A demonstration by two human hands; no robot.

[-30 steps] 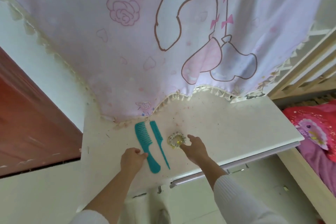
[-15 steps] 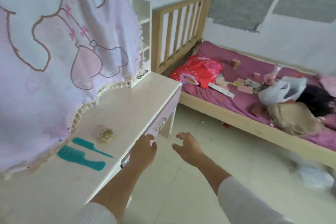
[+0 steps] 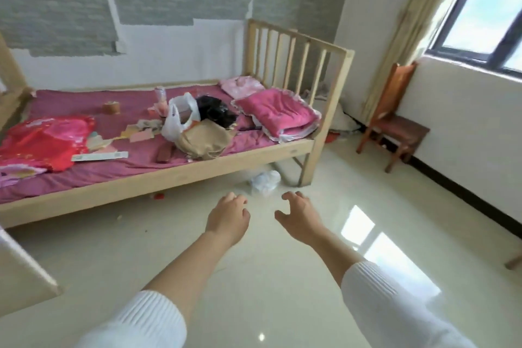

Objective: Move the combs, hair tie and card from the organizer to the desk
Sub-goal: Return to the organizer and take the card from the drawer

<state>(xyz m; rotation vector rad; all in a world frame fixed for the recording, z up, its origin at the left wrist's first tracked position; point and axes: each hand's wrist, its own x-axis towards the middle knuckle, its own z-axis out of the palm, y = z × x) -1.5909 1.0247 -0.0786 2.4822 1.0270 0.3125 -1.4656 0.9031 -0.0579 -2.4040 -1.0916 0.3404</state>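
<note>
Pale glossy floor tiles fill the lower part of our view, and over them we hold both hands out in front of us. Our left hand is loosely curled, the fingers bent downward, and it grips nothing. Our right hand is half open with the fingers spread and hooked like a claw, and it is also empty. The two hands are near each other but do not touch. We cannot see the combs, the hair tie, the card or the organizer from here, so we cannot tell how they lie relative to our hands. Beyond the hands stands a wooden bed with a purple sheet, and on it lie a white plastic bag, a pink pillow and a red cloth. A brown wooden chair stands by the wall under the window.
</note>
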